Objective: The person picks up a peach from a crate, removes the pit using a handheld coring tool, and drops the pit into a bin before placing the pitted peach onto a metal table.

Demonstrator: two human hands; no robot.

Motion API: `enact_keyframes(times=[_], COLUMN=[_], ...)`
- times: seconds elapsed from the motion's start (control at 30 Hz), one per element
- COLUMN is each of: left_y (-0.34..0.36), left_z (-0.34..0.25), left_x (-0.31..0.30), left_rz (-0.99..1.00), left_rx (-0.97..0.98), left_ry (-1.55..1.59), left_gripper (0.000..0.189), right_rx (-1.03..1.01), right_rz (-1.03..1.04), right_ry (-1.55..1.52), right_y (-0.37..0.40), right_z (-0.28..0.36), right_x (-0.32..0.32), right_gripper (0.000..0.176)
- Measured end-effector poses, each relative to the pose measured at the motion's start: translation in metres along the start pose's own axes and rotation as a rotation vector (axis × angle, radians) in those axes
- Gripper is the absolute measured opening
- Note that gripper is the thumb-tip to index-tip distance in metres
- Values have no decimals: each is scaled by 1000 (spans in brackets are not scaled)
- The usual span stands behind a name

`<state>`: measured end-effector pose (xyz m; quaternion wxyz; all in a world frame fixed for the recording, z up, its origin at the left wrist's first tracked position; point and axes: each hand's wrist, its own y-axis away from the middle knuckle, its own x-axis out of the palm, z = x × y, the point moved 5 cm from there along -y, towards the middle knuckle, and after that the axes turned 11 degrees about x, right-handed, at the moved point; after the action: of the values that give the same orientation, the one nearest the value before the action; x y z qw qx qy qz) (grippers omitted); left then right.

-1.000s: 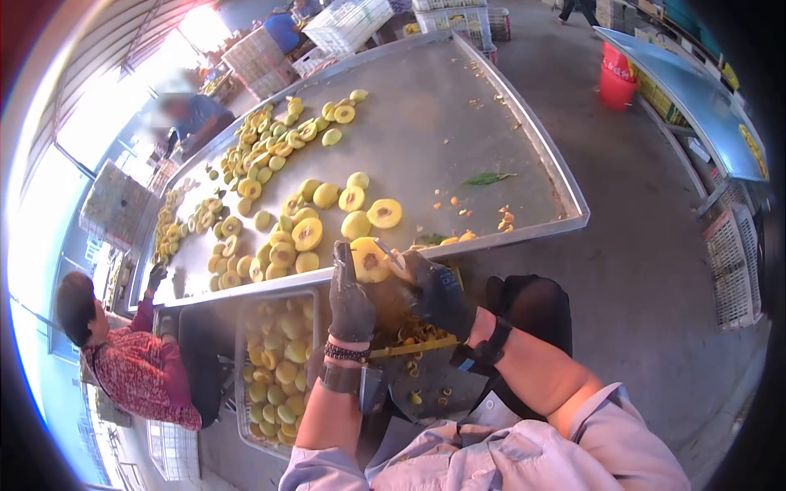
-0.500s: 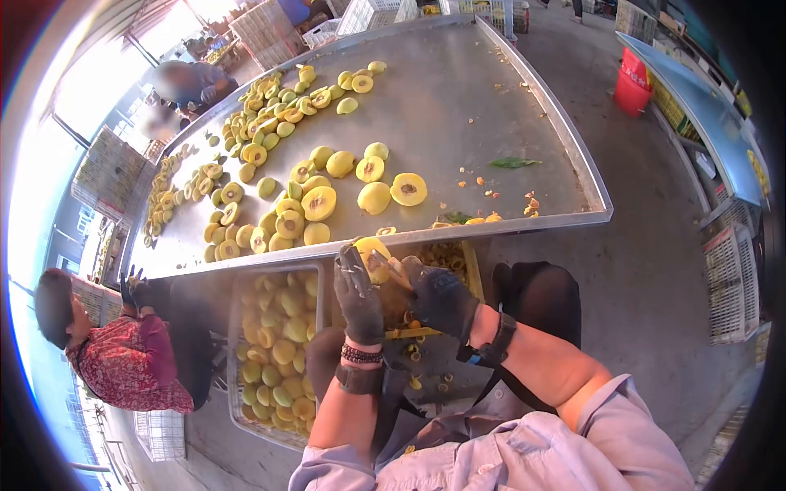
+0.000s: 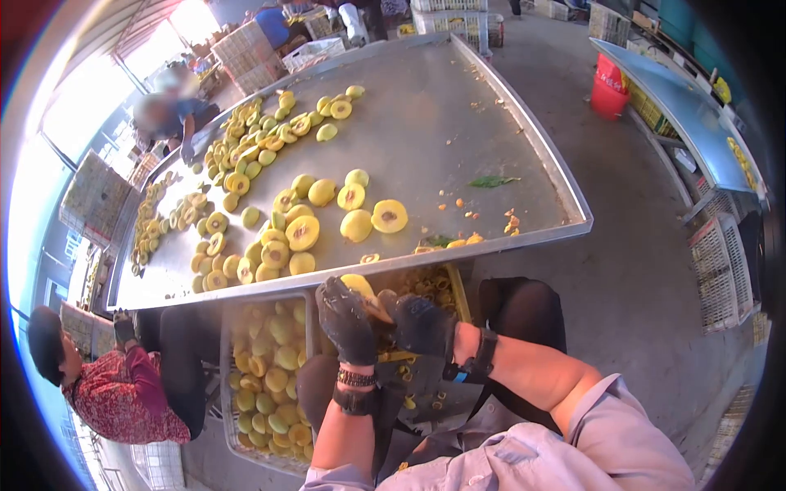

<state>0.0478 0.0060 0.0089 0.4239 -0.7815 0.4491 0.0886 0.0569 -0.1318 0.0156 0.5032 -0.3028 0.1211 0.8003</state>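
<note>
My left hand [image 3: 345, 319], in a dark glove, holds a yellow halved fruit [image 3: 359, 286] beside the near edge of the metal table [image 3: 426, 123]. Close against it on the right is my right hand [image 3: 422, 325], gloved too, its fingers curled at the fruit; whatever it grips is too small and hidden to make out. Beneath my hands is a yellow crate [image 3: 458, 295] with peels and scraps. A crate full of fruit halves [image 3: 278, 368] stands to the left of my left hand.
Many fruit halves [image 3: 303, 233] lie on the table's left and middle, with a leaf [image 3: 494, 181] and scraps at right. A co-worker in red [image 3: 123, 401] sits at left; others are behind. A red bucket [image 3: 609, 88] stands right of the table.
The view has shifted, so the table appears lower and further left. Both my hands stay together at the fruit, the right one now closer to the left. A far co-worker's arm reaches to the table.
</note>
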Motion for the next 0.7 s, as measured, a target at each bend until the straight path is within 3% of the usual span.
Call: enact_keyframes(times=[0.1,0.2,0.23,0.33,0.43,0.53,0.7], left_y=[-3,-7,-9,-8,-11,-7,-6], left_z=[-10,-16,-30,-29,-32,-14,-17], left_x=[1,2,-1,3,2,10,7], left_rz=[-5,52,11,14,26,4,10], left_rx=[182,83,258,339,294,53,29], left_ry=[-161,-24,-196,-238,-74,281,340], left_gripper=[32,26,21,20,21,19,23], right_rx=[-3,8,13,57,184,311,408], right_rz=[34,108,142,263,411,531,598], right_ry=[-157,-278,-338,-478,-738,-867,-981], right_y=[1,-3,-3,1,8,11,15], right_z=[-3,-10,-10,-6,0,-5,-2], right_x=[0,4,1,-7,-8,-1,3], right_gripper=[35,33,30,21,18,17,14])
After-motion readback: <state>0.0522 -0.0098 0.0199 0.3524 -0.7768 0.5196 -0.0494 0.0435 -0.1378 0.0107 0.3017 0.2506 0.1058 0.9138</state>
